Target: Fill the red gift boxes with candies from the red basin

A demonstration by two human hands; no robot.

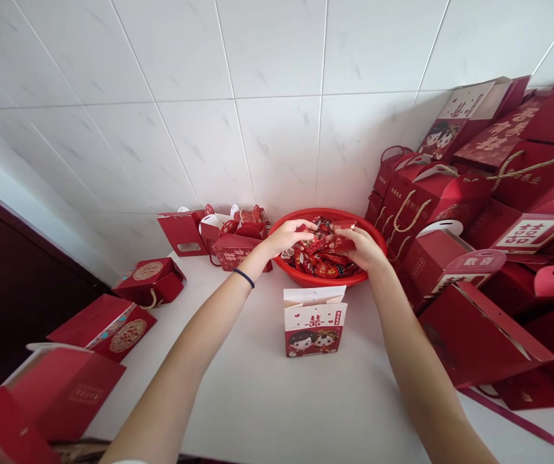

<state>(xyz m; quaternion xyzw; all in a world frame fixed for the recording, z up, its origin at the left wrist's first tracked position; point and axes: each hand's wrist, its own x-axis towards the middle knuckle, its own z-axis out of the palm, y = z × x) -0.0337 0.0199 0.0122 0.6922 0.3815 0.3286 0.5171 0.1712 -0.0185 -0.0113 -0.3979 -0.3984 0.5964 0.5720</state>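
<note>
Head view, sorting-by-hand step I'd say: my right hand [360,247] pinches a red packet [344,240] over wrapped pieces [322,267] in the red basin [306,279], my left hand [287,237] reaches in too, grip can't tell, printed box [313,325] upright just nearer me, next move likely calls for keeping that pinch clear of the rim.

We work by a tiled wall [277,51]; home or shop, we cannot tell. Gift boxes [480,338] crowd our white bench [267,406].
</note>
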